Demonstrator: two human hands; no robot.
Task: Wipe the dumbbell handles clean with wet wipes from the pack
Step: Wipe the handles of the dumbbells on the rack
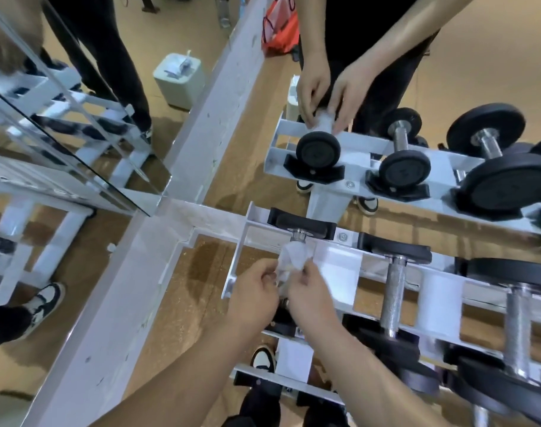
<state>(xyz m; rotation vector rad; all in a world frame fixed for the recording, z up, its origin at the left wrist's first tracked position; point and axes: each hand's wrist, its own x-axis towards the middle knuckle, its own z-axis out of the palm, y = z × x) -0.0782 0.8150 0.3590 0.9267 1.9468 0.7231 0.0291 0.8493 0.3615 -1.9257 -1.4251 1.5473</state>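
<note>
Hands: left hand [253,292] has curled fingers and pinches the wet wipe [294,256] | right hand [311,295] pinches the same wipe | wipe is wrapped round the handle of the leftmost dumbbell [298,234] on the white rack [340,272]

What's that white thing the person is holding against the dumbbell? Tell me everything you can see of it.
The wipe is a thin white sheet, crumpled and bunched round the metal handle of the leftmost dumbbell, close to its far black end. The left hand and right hand pinch its near part from either side. Whether it is damp cannot be told.
</note>
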